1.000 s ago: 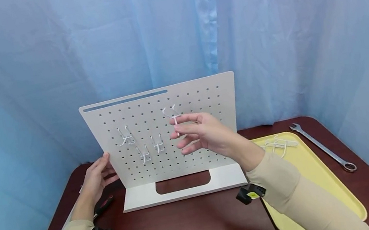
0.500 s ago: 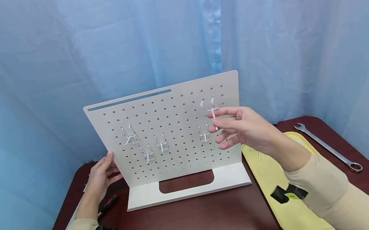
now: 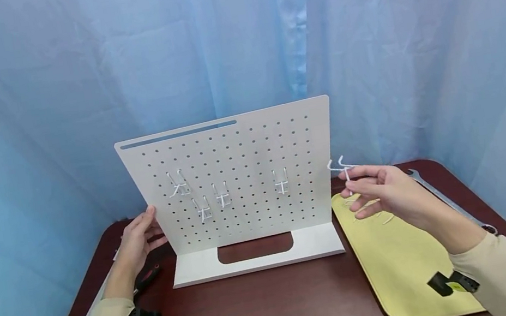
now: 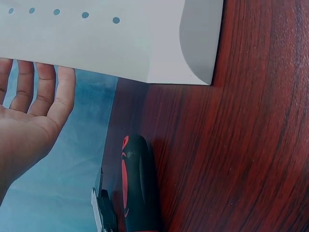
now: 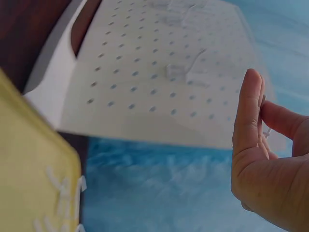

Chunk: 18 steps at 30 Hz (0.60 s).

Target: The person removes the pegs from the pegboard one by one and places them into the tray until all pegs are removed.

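Note:
A white pegboard [image 3: 242, 154] stands tilted on its base. My left hand [image 3: 138, 237] holds its left edge; in the left wrist view the fingers [image 4: 43, 89] reach behind the board and their tips are hidden. Off the board's right edge, my right hand [image 3: 387, 192] pinches a white wire pegboard hook [image 3: 345, 170] between thumb and fingers, its two prongs pointing up. The hand mostly covers that hook in the right wrist view. Several similar hooks hang on the board: a left group with one hook [image 3: 179, 183], and a single hook [image 3: 280, 181] farther right.
A yellow tray [image 3: 415, 270] lies right of the board, with more white hooks [image 5: 63, 193] at its far end. Behind it rests a wrench [image 3: 442, 194], partly hidden by my arm. A black-and-red handle [image 4: 140, 183] lies near my left wrist. Blue curtains [image 3: 233, 34] surround the table.
My right hand has moved rightward and down, carrying the pinched hook from in front of the board to beyond its right edge. The left hand keeps its place on the board's edge.

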Tool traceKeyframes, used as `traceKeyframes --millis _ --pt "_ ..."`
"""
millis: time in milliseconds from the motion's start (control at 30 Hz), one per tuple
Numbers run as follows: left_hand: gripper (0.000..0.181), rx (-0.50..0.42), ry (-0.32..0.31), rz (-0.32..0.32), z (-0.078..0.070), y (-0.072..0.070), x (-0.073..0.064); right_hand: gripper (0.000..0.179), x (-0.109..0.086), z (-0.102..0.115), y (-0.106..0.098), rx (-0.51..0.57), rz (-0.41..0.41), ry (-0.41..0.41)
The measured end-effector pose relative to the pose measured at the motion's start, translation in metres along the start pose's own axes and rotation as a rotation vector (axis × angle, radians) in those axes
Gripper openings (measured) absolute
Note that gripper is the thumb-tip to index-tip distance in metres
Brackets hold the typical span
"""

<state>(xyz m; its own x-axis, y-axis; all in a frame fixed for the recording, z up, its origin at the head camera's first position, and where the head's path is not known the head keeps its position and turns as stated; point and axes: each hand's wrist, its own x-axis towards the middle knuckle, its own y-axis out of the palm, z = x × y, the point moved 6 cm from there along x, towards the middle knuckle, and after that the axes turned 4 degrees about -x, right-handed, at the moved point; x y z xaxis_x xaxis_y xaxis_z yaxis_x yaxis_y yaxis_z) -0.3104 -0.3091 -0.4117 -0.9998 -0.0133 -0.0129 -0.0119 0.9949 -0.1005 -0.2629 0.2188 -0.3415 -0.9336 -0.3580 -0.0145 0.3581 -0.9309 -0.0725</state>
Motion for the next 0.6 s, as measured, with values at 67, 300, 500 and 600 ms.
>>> traceKeyframes --millis 67,300,500,600 --pt "0.051 -0.005 -0.001 0.001 -0.001 0.0 0.0 0.029 -0.003 -0.015 -0.01 -0.018 -0.008 0.025" --pt "0.049 -0.013 -0.006 0.002 0.0 0.004 0.003 0.035 -0.015 -0.07 -0.037 -0.082 0.006 0.138" --pt "0.051 0.006 -0.006 -0.009 0.001 0.001 0.002 0.036 -0.017 -0.111 -0.041 -0.057 0.072 0.198" --pt "0.052 0.003 -0.007 -0.016 0.001 -0.001 0.0 0.039 -0.016 -0.125 -0.04 -0.032 0.09 0.23"
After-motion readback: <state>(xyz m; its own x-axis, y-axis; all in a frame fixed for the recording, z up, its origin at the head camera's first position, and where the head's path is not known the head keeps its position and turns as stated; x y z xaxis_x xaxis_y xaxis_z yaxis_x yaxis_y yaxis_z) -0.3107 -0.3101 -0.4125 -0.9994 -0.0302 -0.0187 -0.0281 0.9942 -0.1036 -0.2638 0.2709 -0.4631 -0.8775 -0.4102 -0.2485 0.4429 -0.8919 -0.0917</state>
